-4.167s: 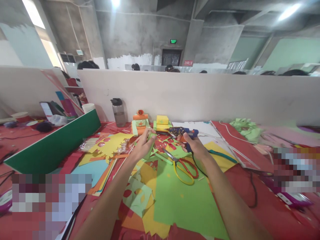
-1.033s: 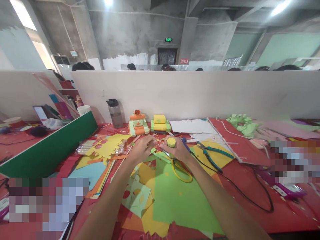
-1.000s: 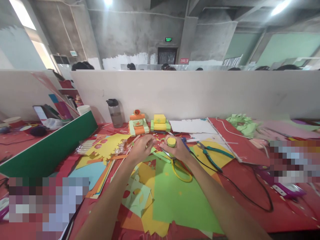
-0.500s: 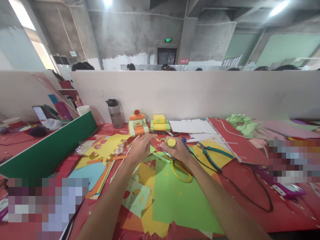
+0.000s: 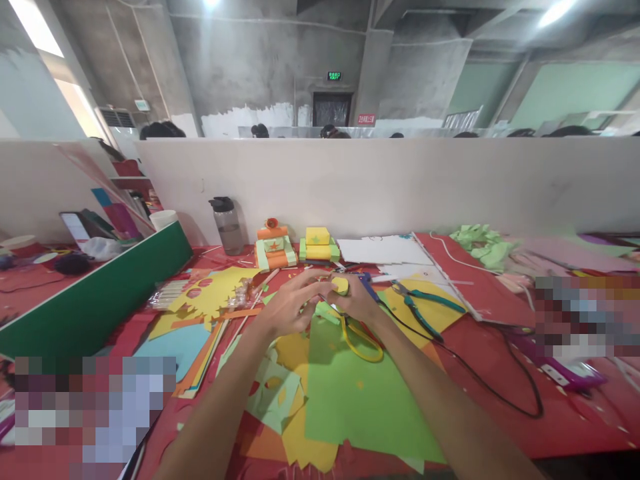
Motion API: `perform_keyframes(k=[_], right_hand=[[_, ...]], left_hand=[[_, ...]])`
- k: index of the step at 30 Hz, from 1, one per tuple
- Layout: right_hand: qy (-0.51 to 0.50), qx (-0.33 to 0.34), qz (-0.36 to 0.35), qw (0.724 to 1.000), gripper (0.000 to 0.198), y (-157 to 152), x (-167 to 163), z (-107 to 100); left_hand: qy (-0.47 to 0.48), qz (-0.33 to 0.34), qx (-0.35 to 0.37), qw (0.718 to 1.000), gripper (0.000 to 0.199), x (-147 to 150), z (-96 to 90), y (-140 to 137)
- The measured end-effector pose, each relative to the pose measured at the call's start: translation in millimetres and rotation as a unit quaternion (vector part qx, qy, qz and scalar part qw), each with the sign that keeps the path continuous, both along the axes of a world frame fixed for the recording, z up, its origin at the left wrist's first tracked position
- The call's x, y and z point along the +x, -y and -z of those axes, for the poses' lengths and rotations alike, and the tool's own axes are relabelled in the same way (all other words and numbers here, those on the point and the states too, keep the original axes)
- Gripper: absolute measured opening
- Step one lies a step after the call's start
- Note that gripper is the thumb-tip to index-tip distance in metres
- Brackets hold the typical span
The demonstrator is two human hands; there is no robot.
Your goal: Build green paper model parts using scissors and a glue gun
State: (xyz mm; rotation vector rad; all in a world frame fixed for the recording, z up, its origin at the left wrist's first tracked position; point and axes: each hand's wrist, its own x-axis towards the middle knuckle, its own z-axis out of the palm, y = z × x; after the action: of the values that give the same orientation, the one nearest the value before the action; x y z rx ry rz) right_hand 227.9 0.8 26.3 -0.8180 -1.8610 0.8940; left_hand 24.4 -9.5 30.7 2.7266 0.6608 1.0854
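Note:
A small yellow paper roll (image 5: pixel 341 287) sits in the fingers of my right hand (image 5: pixel 357 297), above the far edge of the green paper sheet (image 5: pixel 365 393). My left hand (image 5: pixel 290 303) meets it from the left, its bent fingertips closed at the roll's side; part of that contact is hidden. Under my right hand lie scissors with yellow handles (image 5: pixel 367 343), their blades mostly covered. A light green paper strip (image 5: pixel 327 313) rests between the hands. Beyond them stand an orange and pale green paper model (image 5: pixel 275 248) and a yellow and green one (image 5: pixel 318 244).
Teal-handled pliers (image 5: pixel 425 310) and a blue tool (image 5: pixel 369 285) with a black cord lie right of my hands. Cut paper scraps (image 5: pixel 273 390) cover the left side. A grey bottle (image 5: pixel 229 227) stands by the white partition (image 5: pixel 400 187); a green divider (image 5: pixel 100 293) stands left.
My left hand has moved right and its fingers have come onto the yellow roll, from being apart from it. My right hand keeps holding the roll in nearly the same place.

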Motion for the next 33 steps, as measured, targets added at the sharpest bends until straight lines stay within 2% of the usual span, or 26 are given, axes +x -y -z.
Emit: perform_keyframes(k=[4, 9, 25, 29, 33], right_hand=[[0.000, -0.003, -0.001, 1.000, 0.014, -2.4, 1.4, 2.7], [0.004, -0.001, 0.009, 1.000, 0.007, -2.6, 1.8, 3.1], [0.010, 0.010, 0.015, 1.000, 0.014, -4.0, 2.5, 3.5], [0.016, 0.000, 0.023, 1.000, 0.011, -4.6, 2.2, 3.9], [0.025, 0.023, 0.029, 0.999, 0.011, -4.5, 1.2, 2.5]], left_hand=[[0.015, 0.002, 0.001, 1.000, 0.043, -0.2, -1.5, 1.8], [-0.009, -0.002, -0.005, 1.000, 0.041, -0.2, -6.2, 5.6], [-0.009, -0.013, 0.025, 1.000, 0.038, -3.6, -5.7, 5.2], [-0.025, -0.015, 0.023, 0.999, 0.043, -3.4, -5.1, 4.4], [-0.022, -0.019, 0.029, 0.999, 0.038, -4.3, -5.1, 5.1]])
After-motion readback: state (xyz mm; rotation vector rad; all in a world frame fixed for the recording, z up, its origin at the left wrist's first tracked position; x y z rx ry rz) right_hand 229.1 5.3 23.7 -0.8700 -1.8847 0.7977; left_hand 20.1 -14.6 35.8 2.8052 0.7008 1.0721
